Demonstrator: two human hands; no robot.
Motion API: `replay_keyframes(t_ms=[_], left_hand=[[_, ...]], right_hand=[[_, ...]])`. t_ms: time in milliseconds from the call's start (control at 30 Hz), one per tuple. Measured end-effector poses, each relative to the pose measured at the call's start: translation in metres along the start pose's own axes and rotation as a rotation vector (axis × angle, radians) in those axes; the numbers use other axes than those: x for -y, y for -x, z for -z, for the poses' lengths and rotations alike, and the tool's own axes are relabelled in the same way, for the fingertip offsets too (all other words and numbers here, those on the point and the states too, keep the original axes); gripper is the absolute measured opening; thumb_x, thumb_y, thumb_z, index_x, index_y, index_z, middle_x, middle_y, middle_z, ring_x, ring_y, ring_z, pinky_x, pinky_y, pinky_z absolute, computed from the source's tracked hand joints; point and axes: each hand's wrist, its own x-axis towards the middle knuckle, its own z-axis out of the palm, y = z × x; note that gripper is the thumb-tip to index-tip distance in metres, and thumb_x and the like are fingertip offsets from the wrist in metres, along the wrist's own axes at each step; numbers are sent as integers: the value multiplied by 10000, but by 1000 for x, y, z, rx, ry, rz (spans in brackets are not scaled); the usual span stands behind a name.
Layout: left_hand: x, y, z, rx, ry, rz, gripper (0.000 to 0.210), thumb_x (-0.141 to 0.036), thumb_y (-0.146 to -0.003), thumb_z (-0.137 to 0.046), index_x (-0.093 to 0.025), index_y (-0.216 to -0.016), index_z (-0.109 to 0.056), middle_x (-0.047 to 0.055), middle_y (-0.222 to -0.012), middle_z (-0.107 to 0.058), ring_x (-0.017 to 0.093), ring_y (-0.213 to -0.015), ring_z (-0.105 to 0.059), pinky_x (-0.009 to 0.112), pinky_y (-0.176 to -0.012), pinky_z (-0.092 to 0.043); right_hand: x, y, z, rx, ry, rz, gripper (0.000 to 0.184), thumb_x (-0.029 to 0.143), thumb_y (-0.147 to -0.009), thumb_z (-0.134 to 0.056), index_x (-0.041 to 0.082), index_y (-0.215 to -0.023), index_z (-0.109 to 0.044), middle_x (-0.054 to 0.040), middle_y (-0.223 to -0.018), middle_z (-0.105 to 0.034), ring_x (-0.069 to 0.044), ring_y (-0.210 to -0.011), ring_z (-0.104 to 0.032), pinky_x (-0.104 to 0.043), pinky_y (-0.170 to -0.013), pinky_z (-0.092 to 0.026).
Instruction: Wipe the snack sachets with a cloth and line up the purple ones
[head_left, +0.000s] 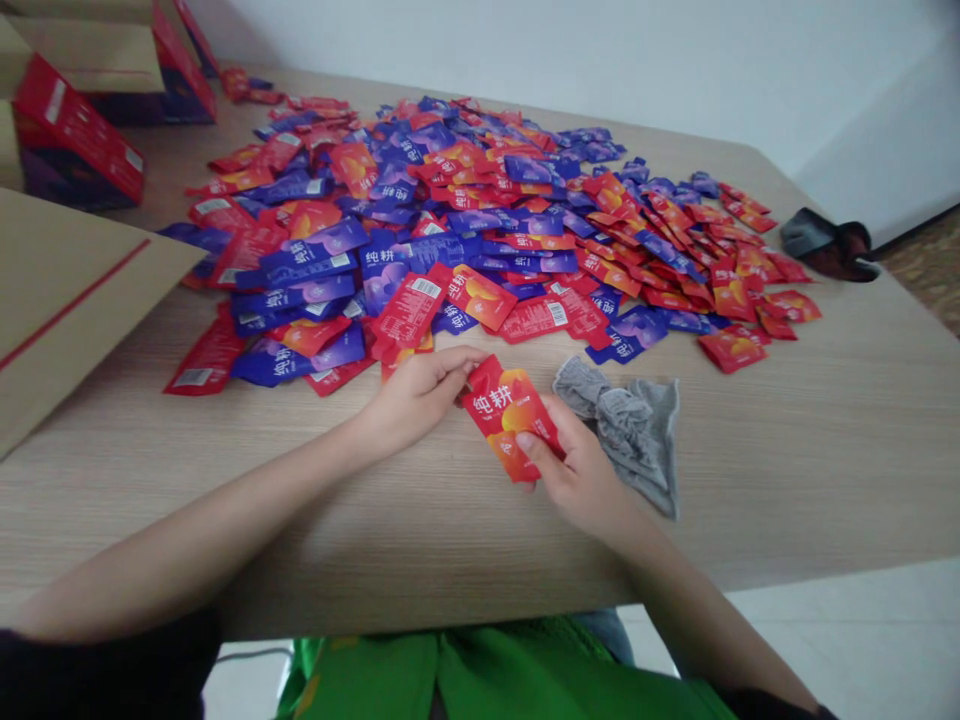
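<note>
Between my hands, above the front of the table, is a red pouch (504, 425) with orange fruit pictures and white lettering. My left hand (420, 395) pinches its upper left corner, fingers closed. Thumb on the printed face, my right hand (574, 460) grips the lower right part of the same pouch. Just beyond my hands spreads a large heap of red and blue-purple pouches (420, 255), overlapping and lying at many angles. A crumpled grey cloth (630, 425) lies right beside my right hand.
Printed cardboard boxes (79, 140) with open flaps stand at the back left. One large tan flap (82, 290) juts over the table's left side. A dark, curved object (829, 245) sits near the right edge. A white wall (600, 60) rises behind the wooden table (360, 545).
</note>
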Motion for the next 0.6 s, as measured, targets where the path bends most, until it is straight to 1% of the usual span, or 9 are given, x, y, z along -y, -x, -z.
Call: replay_keyframes(t_ms=[67,133,233,367,467,600], left_hand=[[-3,4,2,55,7,-14,354,-262,-942,-399,-152,-1170,-647,46,-991,-714,172,-884,-648,301,-800,-532],[-5,6,4,121,32,-17,375,-282,-948,-404,-168,-1222,-633,47,-1012,-718,185,-911,-647,319,-826,-533],[-8,5,5,174,120,25,376,-319,-961,-407,-167,-1209,-645,55,-1046,-720,185,-905,-650,310,-808,-538],[-11,0,5,187,163,60,348,-368,-948,-461,-167,-1138,-672,46,-1027,-723,185,-914,-647,292,-788,-532],[-8,-2,5,159,134,67,330,-383,-949,-469,-158,-1056,-686,36,-947,-722,169,-843,-640,283,-752,-519],[-2,-4,3,124,95,76,301,-371,-943,-483,-152,-918,-688,18,-857,-708,155,-784,-627,280,-741,-499]], right_hand=[[-1,0,1,9,-5,-13,236,301,-944,-496,214,-1160,-532,-77,-1116,-661,-232,-1040,-612,-369,-869,-498],[-1,0,2,20,-14,-19,226,306,-945,-498,210,-1146,-534,-74,-1088,-664,-225,-1001,-619,-357,-837,-505],[0,0,3,10,-27,-26,227,312,-949,-495,209,-1148,-532,-65,-1047,-666,-206,-924,-625,-341,-795,-511],[1,0,2,19,-20,-29,257,304,-954,-489,211,-1192,-519,-74,-1124,-657,-214,-1003,-616,-364,-867,-497],[-1,0,1,24,-13,-28,263,309,-950,-493,213,-1194,-519,-80,-1148,-654,-230,-1045,-610,-372,-875,-494],[-2,0,0,27,7,-20,245,304,-951,-484,213,-1174,-525,-70,-1086,-670,-221,-964,-629,-358,-831,-503]])
